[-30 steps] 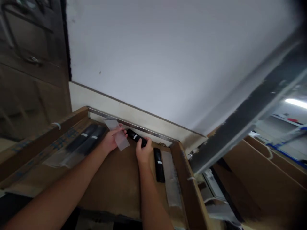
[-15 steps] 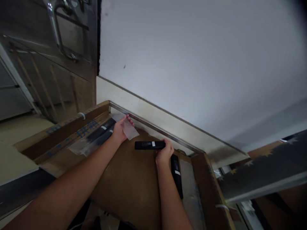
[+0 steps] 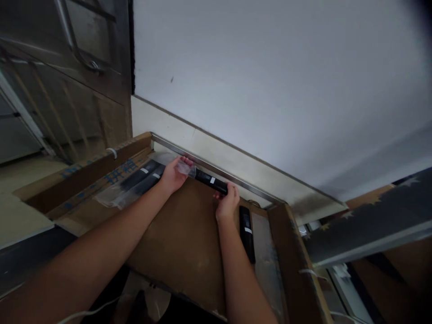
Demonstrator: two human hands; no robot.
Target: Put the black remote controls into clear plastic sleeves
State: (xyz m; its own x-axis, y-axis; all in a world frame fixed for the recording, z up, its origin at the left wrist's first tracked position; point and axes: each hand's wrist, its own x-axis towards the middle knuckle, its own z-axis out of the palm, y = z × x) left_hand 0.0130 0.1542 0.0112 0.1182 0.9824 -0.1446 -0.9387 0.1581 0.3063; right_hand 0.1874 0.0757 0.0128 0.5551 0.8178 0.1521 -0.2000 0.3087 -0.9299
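Observation:
My right hand (image 3: 227, 203) grips one end of a slim black remote (image 3: 209, 181) with a small white label. Its other end sits in the mouth of a small clear plastic bag (image 3: 185, 168), which my left hand (image 3: 173, 175) holds open. Both hands hover over a brown cardboard sheet (image 3: 178, 234) near the wall. Just left of my left hand lie two bagged black remotes (image 3: 143, 177). Another bare black remote (image 3: 247, 232) lies to the right of my right wrist, beside a strip of empty clear bags (image 3: 265, 261).
Cardboard box walls (image 3: 84, 168) frame the work area on the left, and another cardboard wall (image 3: 297, 265) on the right. A white wall with a metal-edged ledge (image 3: 216, 168) runs behind. A dark wooden door with a handle (image 3: 60, 67) stands at the left.
My right hand has turned the remote and pushed its end into the bag in my left hand; half a second ago it lay flat, apart from the bag. The camera has shifted slightly.

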